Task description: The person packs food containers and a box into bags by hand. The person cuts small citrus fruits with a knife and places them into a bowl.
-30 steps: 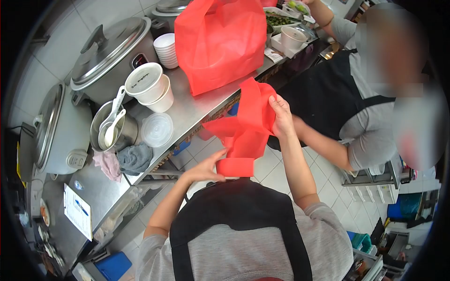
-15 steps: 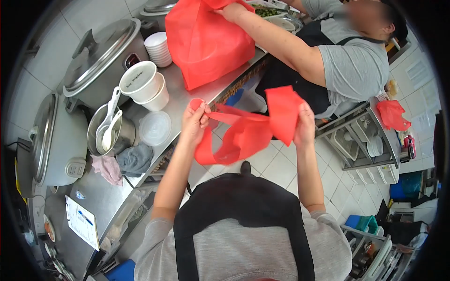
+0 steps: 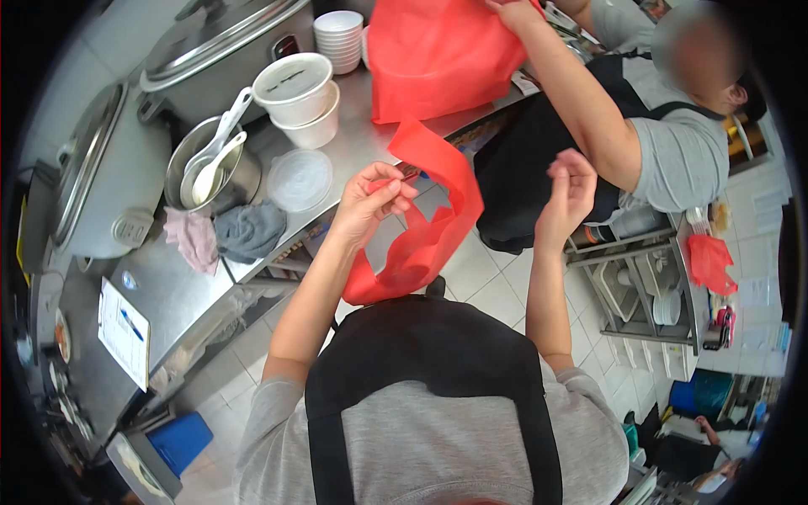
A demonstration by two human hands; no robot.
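A red fabric bag (image 3: 465, 202) hangs in loops in front of my apron, its upper end curling up near the counter's edge. My left hand (image 3: 374, 202) pinches one edge of it between thumb and fingers. Apart from the bag, my right hand (image 3: 570, 195) is raised with loosely bent fingers and nothing in it. On the counter beyond stands a larger, filled-out red bag (image 3: 446, 63), which a co-worker's hand (image 3: 513, 13) touches at the top.
On the steel counter (image 3: 349, 143) are two stacked white tubs (image 3: 307, 109), a clear lid (image 3: 300, 181), a pot with ladles (image 3: 240, 172), cloths (image 3: 250, 231) and large cookers (image 3: 126, 172). A clipboard (image 3: 124, 332) lies at the left. The co-worker (image 3: 673, 160) stands close on the right.
My right hand has let go of the red bag and moved up and right. The bag's freed end has swung left and upward, while my left hand keeps hold. The view has shifted.
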